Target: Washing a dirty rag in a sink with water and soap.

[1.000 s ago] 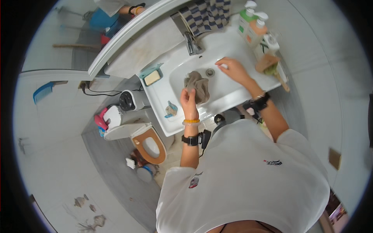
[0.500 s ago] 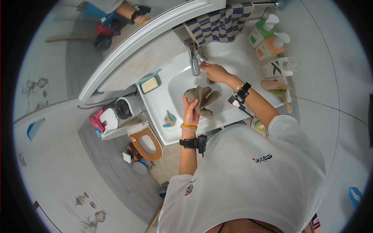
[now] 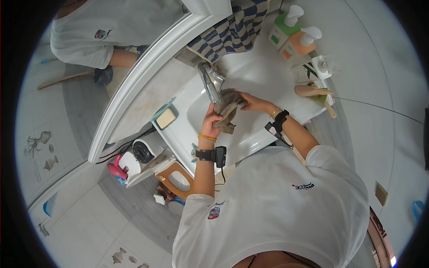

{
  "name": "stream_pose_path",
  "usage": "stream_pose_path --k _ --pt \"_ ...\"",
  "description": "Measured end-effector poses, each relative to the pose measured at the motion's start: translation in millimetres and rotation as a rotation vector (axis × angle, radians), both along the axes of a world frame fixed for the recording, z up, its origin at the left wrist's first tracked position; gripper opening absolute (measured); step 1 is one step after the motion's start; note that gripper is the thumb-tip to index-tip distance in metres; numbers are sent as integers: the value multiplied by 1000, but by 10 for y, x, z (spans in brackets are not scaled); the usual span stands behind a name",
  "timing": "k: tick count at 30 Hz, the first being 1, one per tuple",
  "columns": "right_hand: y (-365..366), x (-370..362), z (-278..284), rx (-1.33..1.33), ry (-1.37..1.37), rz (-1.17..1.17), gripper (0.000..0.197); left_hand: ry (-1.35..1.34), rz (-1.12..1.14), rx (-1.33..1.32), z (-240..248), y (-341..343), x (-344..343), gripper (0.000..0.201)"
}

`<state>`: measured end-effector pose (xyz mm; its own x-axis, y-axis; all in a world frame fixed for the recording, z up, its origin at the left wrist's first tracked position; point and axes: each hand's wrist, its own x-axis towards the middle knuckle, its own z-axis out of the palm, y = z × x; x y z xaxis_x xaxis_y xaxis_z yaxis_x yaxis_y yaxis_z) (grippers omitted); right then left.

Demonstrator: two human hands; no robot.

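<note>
A crumpled grey-brown cloth is held between both my hands, just below the spout of the chrome faucet. My left hand grips the cloth's left side, thumb across it and fingers partly behind. On the cloth's right edge, my right hand is closed, its fingertips partly hidden by the fabric. Both are over the bowl of the white sink. Whether water is running from the spout I cannot make out.
Left of the bowl, a soap bar lies in a teal dish. Pump bottles and a wooden-handled brush line the right rim. A checked towel hangs behind the faucet. A toilet stands lower left.
My right hand has left the faucet and taken hold of the cloth. My left hand has brought the cloth up under the spout. The whole view has shifted and turned slightly.
</note>
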<state>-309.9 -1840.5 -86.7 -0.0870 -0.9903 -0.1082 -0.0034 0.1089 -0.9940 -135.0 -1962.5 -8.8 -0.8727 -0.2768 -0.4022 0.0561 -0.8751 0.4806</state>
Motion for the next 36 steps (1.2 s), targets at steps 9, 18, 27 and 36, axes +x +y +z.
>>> stream_pose_path --k 9,18,27,36 --pt "176 -251 303 282 -135 -395 44 -246 -411 -901 -388 -329 292 55" --pt "187 316 141 -48 -133 -717 42 -122 111 194 -395 112 -47 55" --pt "-374 844 522 -120 627 -473 37 -111 182 179 -1007 206 -150 34" --pt "-31 390 -245 60 -294 -1091 26 -415 277 -398 -508 178 -196 27"
